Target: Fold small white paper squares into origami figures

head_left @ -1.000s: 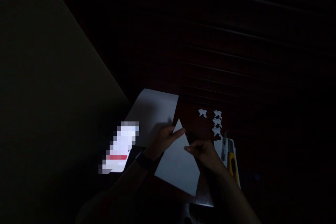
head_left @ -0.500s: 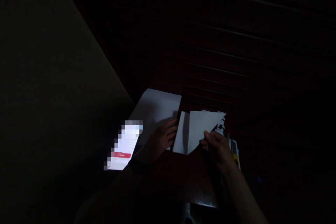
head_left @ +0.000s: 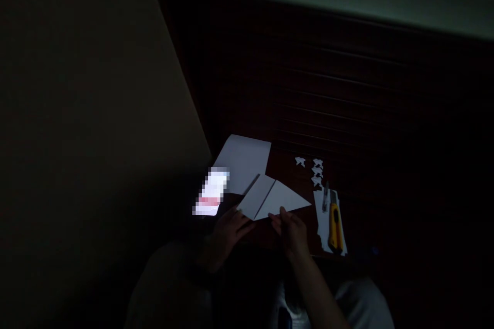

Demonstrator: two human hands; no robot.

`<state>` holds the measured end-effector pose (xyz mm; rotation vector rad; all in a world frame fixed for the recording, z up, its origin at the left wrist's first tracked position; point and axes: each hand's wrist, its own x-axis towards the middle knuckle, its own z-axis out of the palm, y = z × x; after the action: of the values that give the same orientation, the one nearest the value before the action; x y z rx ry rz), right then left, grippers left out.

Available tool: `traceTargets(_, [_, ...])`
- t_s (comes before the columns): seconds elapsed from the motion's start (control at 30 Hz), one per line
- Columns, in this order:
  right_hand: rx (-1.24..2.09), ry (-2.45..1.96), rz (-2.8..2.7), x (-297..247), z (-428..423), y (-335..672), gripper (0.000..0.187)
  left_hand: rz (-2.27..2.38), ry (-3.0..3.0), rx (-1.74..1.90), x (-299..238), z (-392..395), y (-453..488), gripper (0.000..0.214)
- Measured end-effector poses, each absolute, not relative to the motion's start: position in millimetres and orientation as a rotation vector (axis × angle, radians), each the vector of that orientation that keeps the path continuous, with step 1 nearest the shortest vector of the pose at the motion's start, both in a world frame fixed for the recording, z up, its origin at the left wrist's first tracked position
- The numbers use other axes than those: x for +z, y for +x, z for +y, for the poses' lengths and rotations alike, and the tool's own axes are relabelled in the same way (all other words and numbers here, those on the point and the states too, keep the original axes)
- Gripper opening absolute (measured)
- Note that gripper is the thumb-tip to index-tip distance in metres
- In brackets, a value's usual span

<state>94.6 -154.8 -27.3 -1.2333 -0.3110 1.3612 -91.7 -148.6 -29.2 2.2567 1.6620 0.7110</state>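
Note:
A folded sheet of white paper (head_left: 285, 200), with a pointed right end and a rectangular flap on its left, is held up at a tilt in front of me. At its lower left corner, my left hand (head_left: 228, 231) grips the paper with the thumb by the edge and the fingers stretched beneath. My right hand (head_left: 293, 231) pinches the lower edge near the middle. Behind it lies a larger flat white sheet (head_left: 249, 157), partly covered by the folded paper. A lit phone (head_left: 213, 193), its screen blurred, is left of the sheets.
Several small folded paper pieces (head_left: 317, 170) lie at the back right of the dark table. A yellow utility knife (head_left: 335, 229) and a slim clear object (head_left: 325, 198) rest on a paper stack (head_left: 322, 216). A wall (head_left: 96, 87) rises at left.
My view has shifted, showing more of the right side. The folded paper has turned so its point faces right and lower. My left hand has moved from beside the paper to its lower left corner.

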Motion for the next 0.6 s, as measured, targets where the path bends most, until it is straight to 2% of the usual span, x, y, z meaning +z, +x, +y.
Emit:
traceTargets(0.1, [1.257, -1.486, -0.556, -33.2, -169.2, 86.6, 0.041, 1.852, 1.768, 1.147, -19.4, -188.8, -82.5, 0.041])
traceTargets(0.13, [1.235, -1.529, -0.605, -33.4, -172.3, 84.0, 0.042, 1.833, 1.779, 1.145, -14.5, -200.3, -76.9, 0.040])
traceTargets(0.2, [1.196, -1.603, -0.704, -31.3, -177.8, 79.6, 0.042, 1.638, 2.080, 0.997, -4.4, -217.3, -64.4, 0.042])
traceTargets(0.3, [1.097, -1.769, -0.922, -22.1, -187.5, 79.8, 0.044, 1.402, 2.460, 0.800, 3.2, -227.8, -51.0, 0.057])
traceTargets(0.47, [0.717, -2.107, -1.388, 4.5, -212.7, 98.0, 0.046, 1.325, 2.638, 0.684, -8.6, -230.5, -54.8, 0.060])
traceTargets(0.6, [0.391, -2.251, -1.753, 19.1, -223.9, 101.6, 0.038, 1.325, 2.662, 0.682, -15.1, -233.3, -60.4, 0.060])
